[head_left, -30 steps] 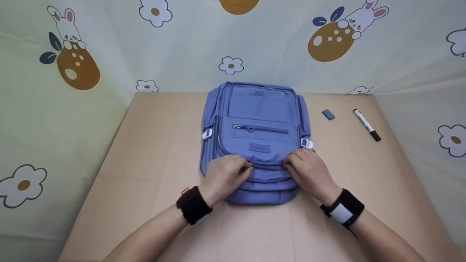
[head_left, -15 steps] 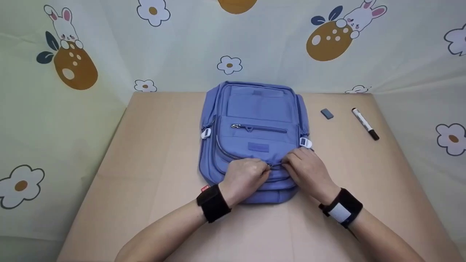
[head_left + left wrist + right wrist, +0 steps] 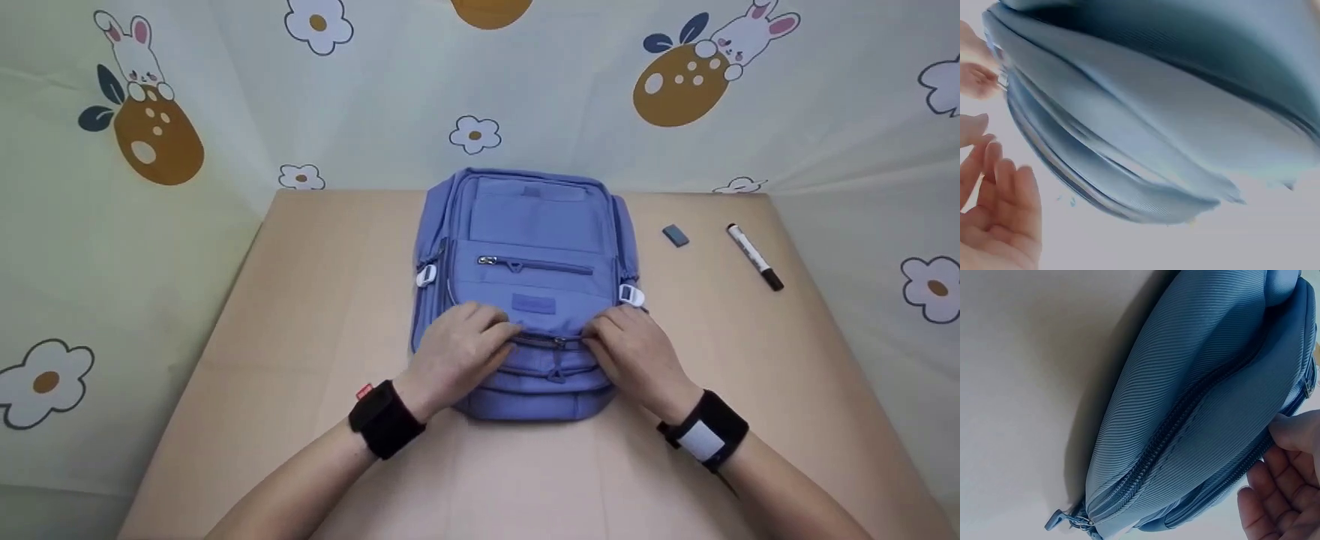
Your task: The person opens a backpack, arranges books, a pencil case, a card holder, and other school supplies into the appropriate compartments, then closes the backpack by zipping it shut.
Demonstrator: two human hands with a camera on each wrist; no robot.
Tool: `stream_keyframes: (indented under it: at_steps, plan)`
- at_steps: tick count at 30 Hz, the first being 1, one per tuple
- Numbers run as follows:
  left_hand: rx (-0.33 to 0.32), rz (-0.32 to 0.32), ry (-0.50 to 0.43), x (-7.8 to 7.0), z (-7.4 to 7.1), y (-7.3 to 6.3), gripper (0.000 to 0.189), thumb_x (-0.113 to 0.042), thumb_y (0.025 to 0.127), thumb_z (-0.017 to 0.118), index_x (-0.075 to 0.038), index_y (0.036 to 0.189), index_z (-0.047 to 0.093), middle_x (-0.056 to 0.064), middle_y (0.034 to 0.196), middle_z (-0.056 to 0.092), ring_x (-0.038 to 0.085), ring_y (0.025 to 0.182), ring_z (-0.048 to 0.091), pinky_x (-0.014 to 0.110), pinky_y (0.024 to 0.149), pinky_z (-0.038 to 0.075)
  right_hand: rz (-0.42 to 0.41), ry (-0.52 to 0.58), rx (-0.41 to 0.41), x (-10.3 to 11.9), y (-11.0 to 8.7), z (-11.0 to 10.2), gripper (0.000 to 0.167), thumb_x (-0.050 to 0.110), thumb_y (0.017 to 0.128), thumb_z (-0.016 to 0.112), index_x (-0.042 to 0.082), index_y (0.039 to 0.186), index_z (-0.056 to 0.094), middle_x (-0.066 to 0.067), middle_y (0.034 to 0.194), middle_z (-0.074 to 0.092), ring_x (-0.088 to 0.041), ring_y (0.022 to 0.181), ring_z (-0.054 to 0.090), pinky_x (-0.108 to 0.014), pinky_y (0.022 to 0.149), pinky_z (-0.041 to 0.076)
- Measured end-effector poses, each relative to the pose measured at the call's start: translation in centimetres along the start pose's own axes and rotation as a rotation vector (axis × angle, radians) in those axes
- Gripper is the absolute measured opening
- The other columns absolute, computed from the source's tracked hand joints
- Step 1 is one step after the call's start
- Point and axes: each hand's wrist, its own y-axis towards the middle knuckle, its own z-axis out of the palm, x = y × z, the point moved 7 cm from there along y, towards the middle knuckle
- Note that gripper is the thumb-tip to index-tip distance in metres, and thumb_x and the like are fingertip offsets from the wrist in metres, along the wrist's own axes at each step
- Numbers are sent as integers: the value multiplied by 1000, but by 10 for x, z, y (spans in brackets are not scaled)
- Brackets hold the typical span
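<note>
A blue backpack (image 3: 536,217) lies front up on the table, its bottom toward me. Along its lower front runs a curved zipper (image 3: 536,342), whose slider (image 3: 559,343) sits near the right hand with the triangular pull (image 3: 556,373) hanging loose. My right hand (image 3: 637,352) pinches the fabric edge by this zipper; in the right wrist view the thumb (image 3: 1289,430) presses the cloth. My left hand (image 3: 465,349) is at the zipper's left part, fingertips close to the edge. In the left wrist view its fingers (image 3: 1008,191) are loosely bent, with nothing visible between them.
The wooden table (image 3: 315,315) is backed by a patterned curtain (image 3: 390,90). To the right of the backpack lie a small grey-blue block (image 3: 675,235) and a white marker with a black cap (image 3: 754,256). White strap buckles (image 3: 631,295) flank the bag.
My left hand first moved right along the zipper with the slider, then let go of the pull and shifted back left. The right hand has stayed in place.
</note>
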Motion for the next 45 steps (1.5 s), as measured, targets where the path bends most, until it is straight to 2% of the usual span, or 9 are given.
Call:
stream_keyframes:
  at_steps: [4, 7, 14, 17, 22, 27, 32, 39, 45]
  plan:
    - [19, -8, -12, 25, 0, -8, 24, -12, 88, 79, -8, 111, 75, 5, 106, 69, 23, 99, 64, 39, 91, 53, 6, -8, -2, 0, -1, -1, 17, 2, 85, 78, 8, 95, 65, -2, 90, 64, -24, 84, 60, -40, 73, 50]
    - [31, -9, -40, 35, 4, -13, 20, -14, 88, 81, -9, 107, 75, 4, 104, 69, 23, 98, 65, 39, 89, 53, 11, -8, 1, 0, -1, -1, 17, 2, 86, 77, 8, 95, 64, -2, 90, 63, -24, 84, 60, -40, 72, 49]
    - [8, 11, -43, 37, 6, -16, 8, -12, 88, 80, -13, 93, 74, 0, 97, 69, 21, 89, 65, 37, 76, 54, 29, 17, -30, 8, 2, -6, 8, 11, 91, 74, 8, 92, 67, -1, 87, 62, -22, 79, 58, -38, 67, 48]
    - [4, 1, -28, 37, 5, -16, 10, -12, 87, 81, -13, 92, 73, 0, 97, 69, 21, 88, 65, 36, 74, 54, 28, 7, -31, 18, 4, -7, 16, 22, 92, 76, 11, 86, 67, 0, 82, 60, -20, 74, 55, -35, 64, 45]
    - [20, -18, -16, 37, 6, -16, 9, -12, 87, 81, -13, 92, 73, 0, 97, 69, 20, 88, 64, 36, 73, 53, 37, -56, 2, 31, 6, 1, 29, 39, 86, 83, 14, 78, 70, 3, 77, 62, -20, 70, 56, -37, 62, 45]
    - [15, -20, -23, 36, 6, -16, 11, -10, 86, 81, -13, 92, 73, 0, 96, 69, 21, 88, 64, 36, 73, 53, 110, -36, 51, 34, 7, 8, 19, 27, 82, 86, 15, 80, 72, 5, 78, 63, -19, 70, 58, -37, 62, 47]
    - [10, -20, -20, 36, 6, -16, 11, -11, 86, 81, -13, 92, 73, 0, 95, 68, 20, 87, 64, 36, 71, 54, 195, 23, 93, 28, 2, 4, 15, 16, 84, 84, 15, 84, 69, 6, 79, 64, -15, 73, 59, -32, 61, 49]
    - [36, -29, -8, 37, 6, -16, 5, -15, 92, 76, -14, 89, 73, 0, 92, 67, 21, 85, 64, 37, 71, 54, 193, 60, 61, 10, -6, -14, 19, 4, 81, 83, 13, 85, 67, 4, 80, 65, -17, 75, 61, -34, 64, 51]
    - [40, -23, -18, 37, 6, -17, 6, -18, 94, 74, -14, 90, 74, 0, 91, 67, 21, 83, 64, 36, 70, 54, 252, 24, 67, -14, -13, -21, 16, -1, 82, 80, 10, 86, 68, 1, 80, 66, -18, 74, 59, -34, 63, 49]
